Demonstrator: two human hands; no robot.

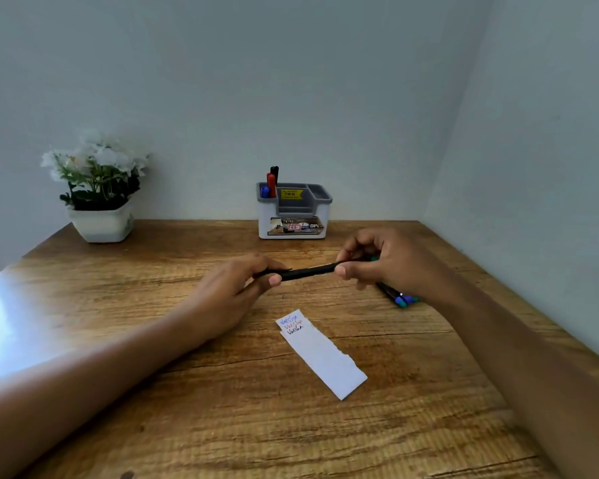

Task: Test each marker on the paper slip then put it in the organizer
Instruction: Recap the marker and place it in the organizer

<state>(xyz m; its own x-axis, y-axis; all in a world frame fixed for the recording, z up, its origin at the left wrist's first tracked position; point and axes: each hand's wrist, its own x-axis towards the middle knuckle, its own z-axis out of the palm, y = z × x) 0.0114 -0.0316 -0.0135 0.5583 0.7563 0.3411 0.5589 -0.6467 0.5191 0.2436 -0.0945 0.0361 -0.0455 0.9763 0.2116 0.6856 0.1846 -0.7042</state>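
Your view evenly daylit, soft and slightly hazy, strong white glare on the desk point(0, 305) at your left edge, faint shadows under your forearms, wide-angle bending at the borders, flowers point(96, 159) overexposed.

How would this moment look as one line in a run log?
both hands: left hand, right hand hold black marker | paper slip: three test lines | organizer: three markers

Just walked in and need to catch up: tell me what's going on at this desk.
A person is holding a black marker level above the wooden desk, the left hand on one end and the right hand on the other. The paper slip below already carries three scribbles in blue, red and black. Three markers stand in the organizer by the wall, and a few more markers lie on the desk by the right hand.
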